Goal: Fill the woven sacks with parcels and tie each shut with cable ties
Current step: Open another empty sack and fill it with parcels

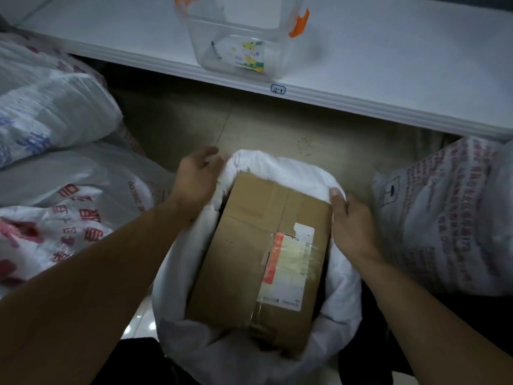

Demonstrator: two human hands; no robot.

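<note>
A white woven sack [288, 173] stands open on the floor right in front of me. A brown cardboard parcel [249, 245] with a white and red shipping label lies in its mouth, filling most of the opening. My left hand [195, 180] grips the sack's rim at the far left, fingers curled over the edge. On the right side, my right hand [351, 223] holds the rim, with the thumb on top of the fabric next to the parcel's far right corner. No cable tie shows.
Filled white sacks with red and blue print lie piled at the left [55, 107] and one stands at the right [449, 218]. A white table edge [361, 107] crosses above, bearing a clear plastic bin [244, 37] with orange latches. Tan floor lies beyond the sack.
</note>
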